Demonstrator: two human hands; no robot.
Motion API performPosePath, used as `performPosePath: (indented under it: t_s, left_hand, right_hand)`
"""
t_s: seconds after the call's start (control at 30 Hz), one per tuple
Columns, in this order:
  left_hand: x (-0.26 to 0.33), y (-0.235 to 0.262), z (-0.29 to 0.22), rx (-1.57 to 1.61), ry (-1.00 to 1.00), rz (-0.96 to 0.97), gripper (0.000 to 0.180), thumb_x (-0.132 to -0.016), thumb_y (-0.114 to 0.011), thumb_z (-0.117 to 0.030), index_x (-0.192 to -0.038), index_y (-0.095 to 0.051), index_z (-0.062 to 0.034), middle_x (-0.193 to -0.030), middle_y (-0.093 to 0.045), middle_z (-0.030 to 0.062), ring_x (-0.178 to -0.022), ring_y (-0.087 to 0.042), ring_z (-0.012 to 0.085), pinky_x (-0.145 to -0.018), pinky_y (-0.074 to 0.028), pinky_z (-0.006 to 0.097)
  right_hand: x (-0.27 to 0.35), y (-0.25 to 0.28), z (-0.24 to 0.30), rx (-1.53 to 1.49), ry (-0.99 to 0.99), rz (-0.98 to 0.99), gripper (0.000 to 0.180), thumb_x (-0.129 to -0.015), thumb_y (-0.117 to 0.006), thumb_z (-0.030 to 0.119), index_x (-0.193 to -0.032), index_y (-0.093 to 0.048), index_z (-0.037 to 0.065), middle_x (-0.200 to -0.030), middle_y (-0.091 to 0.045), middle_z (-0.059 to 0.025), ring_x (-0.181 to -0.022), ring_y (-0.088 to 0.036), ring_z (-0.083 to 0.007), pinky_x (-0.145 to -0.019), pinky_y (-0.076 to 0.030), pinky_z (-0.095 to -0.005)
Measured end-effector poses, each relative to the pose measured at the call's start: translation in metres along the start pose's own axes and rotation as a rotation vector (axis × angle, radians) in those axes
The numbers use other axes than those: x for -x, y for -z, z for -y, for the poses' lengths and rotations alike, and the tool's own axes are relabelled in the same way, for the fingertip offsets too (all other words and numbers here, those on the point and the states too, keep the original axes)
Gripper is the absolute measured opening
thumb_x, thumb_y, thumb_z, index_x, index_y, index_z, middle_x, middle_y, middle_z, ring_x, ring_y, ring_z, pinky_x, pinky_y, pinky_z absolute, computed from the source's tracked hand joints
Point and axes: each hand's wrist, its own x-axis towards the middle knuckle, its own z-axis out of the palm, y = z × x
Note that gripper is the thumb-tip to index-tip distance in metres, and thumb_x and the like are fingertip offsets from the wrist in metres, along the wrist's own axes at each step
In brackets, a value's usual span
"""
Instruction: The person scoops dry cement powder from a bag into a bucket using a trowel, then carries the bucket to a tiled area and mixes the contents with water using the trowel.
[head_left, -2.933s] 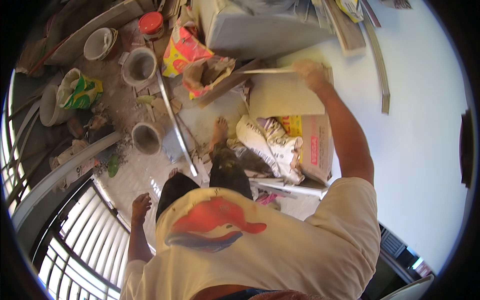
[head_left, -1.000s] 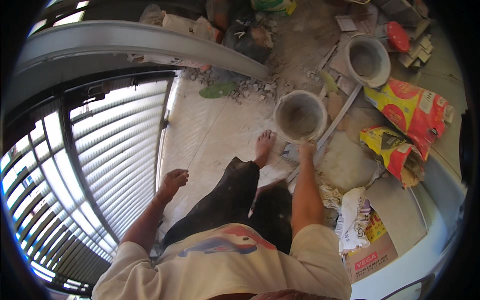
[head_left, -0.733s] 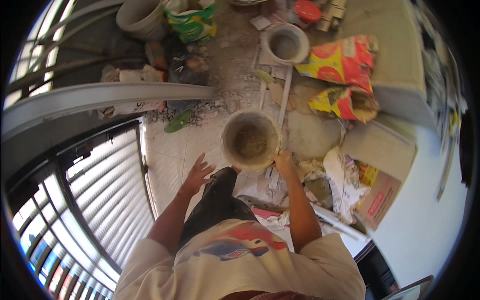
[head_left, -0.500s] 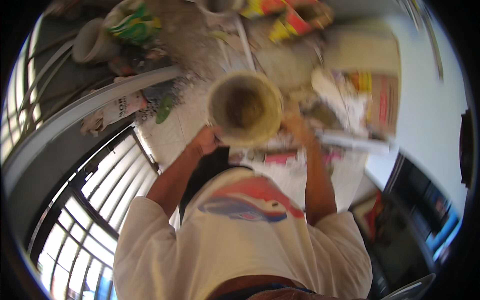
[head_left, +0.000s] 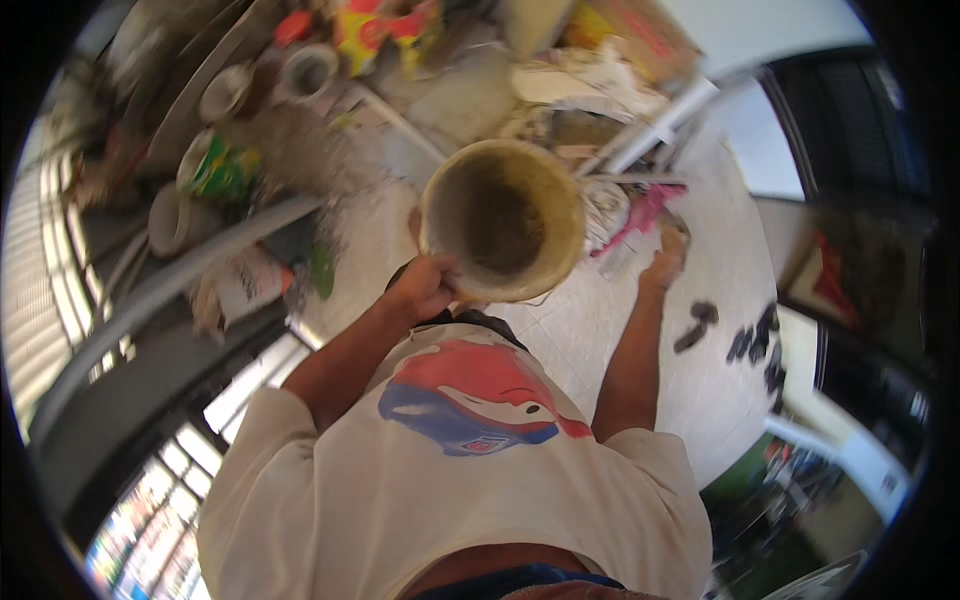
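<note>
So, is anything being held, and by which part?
The left hand grips the bucket at its near-left rim. The right hand is apart from it; whether it holds anything is unclear.

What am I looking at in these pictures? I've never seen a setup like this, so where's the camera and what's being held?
There is no machine here: it's a person working with two bare hands. Every picture comes from one wide fisheye camera worn on the head, looking down, so straight edges bend near the rim. The wearer's cream shirt with a red-and-blue print fills the lower middle.

The left hand grips the near rim of a round, dull yellow-grey bucket with dark residue inside. The right hand is away from it, out to the right; blur hides whether it holds anything.

On the pale tiled floor lie a crumpled pink sheet and dark items resembling footwear. Farther off is a red-and-yellow printed bag.
</note>
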Motion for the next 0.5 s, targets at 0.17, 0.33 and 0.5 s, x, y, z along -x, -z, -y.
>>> performPosePath:
  t_s: [0.17, 0.33, 0.5]
  left_hand:
    - [0.044, -0.045, 0.017, 0.026, 0.018, 0.017, 0.043, -0.090, -0.050, 0.001, -0.130, -0.046, 0.0148, -0.137, -0.054, 0.0283, -0.132, -0.053, 0.0441, -0.117, -0.040, 0.064]
    - [0.017, -0.045, 0.001, -0.068, 0.046, -0.030, 0.035, -0.090, -0.050, 0.002, -0.123, -0.048, 0.0141, -0.135, -0.055, 0.0288, -0.132, -0.053, 0.0443, -0.117, -0.041, 0.064]
    - [-0.037, -0.056, -0.016, -0.187, 0.046, -0.117, 0.036, -0.088, -0.049, 0.004, -0.123, -0.049, 0.0133, -0.135, -0.055, 0.0265, -0.130, -0.055, 0.0444, -0.115, -0.045, 0.063]
  right_hand:
    - [0.146, 0.011, -0.024, 0.510, -0.054, 0.185, 0.031, -0.097, -0.058, 0.030, -0.110, -0.074, 0.007, -0.111, -0.073, -0.0043, -0.103, -0.066, -0.0190, -0.087, -0.050, -0.0365]
    - [0.312, 0.088, -0.082, 1.662, -0.045, 0.640, 0.026, -0.090, -0.063, 0.026, -0.103, -0.075, 0.008, -0.099, -0.076, -0.0154, -0.097, -0.071, -0.0299, -0.078, -0.055, -0.0433]
    - [0.494, 0.160, -0.094, 1.077, -0.878, -0.028, 0.033, -0.097, -0.062, 0.037, -0.099, -0.076, 0.007, -0.096, -0.077, -0.0193, -0.095, -0.073, -0.0393, -0.080, -0.057, -0.0500]
